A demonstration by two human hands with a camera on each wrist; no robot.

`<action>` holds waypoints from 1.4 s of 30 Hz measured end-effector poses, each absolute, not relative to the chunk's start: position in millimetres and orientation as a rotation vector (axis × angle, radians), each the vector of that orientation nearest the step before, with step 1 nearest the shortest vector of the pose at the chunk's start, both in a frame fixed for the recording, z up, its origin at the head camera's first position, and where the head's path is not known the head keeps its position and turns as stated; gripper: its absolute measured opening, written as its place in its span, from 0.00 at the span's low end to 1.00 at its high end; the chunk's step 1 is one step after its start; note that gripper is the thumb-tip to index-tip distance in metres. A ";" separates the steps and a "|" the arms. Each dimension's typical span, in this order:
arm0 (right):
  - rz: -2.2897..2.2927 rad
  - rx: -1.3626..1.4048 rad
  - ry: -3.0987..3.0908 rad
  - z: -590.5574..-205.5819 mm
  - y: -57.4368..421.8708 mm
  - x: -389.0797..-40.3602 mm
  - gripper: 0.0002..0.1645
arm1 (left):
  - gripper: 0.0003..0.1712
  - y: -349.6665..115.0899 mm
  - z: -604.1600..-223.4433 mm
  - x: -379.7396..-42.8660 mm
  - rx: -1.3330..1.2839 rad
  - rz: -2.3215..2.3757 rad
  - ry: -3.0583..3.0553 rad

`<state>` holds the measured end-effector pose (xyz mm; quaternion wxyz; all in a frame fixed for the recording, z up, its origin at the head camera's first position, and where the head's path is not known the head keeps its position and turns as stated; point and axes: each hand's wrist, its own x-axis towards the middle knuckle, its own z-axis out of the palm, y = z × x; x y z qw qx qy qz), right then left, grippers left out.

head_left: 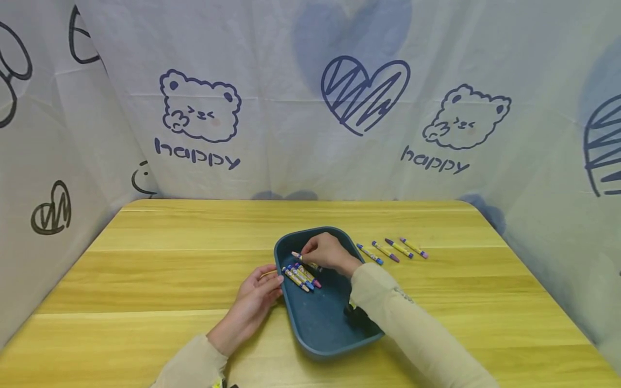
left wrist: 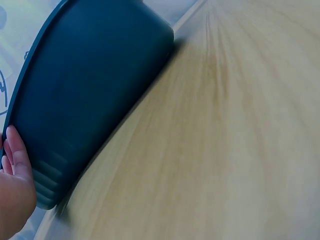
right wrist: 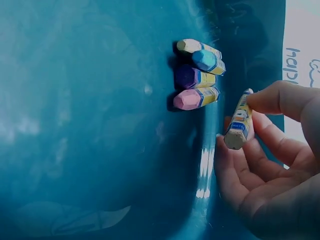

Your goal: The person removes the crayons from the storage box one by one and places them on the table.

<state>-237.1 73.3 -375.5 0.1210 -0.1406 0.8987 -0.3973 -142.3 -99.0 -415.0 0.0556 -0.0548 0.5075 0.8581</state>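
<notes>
A dark teal tray (head_left: 320, 337) stands on the table. Over its far left part, my right hand (head_left: 327, 252) pinches a whitish crayon (right wrist: 240, 122) with a yellow-and-blue wrapper between thumb and fingers. Below that, on the tray floor, several crayons (head_left: 298, 278) lie side by side. Their ends in the right wrist view are cream, light blue (right wrist: 206, 60), purple (right wrist: 187, 76) and pink (right wrist: 189, 99). My left hand (head_left: 254, 299) touches the tray's left side, its thumb at the rim. Relaxed fingers (left wrist: 19, 155) lie against the outer wall in the left wrist view.
Several more crayons (head_left: 399, 249) in yellow wrappers lie spaced out on the wooden table (head_left: 160, 280), right of the tray's far end. A white cloth (head_left: 281, 134) with bear and heart drawings hangs behind the table and along both sides.
</notes>
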 end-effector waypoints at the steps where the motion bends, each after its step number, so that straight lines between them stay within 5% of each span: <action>1: -1.160 -0.414 2.622 -375.4 73.2 -237.3 0.05 | 0.17 -98.9 -415.0 -142.5 -0.170 2.604 1.543; 42: -1.393 -0.494 2.564 -330.4 91.6 -251.8 0.09 | 0.17 -99.3 -415.5 -144.6 -0.150 2.628 1.515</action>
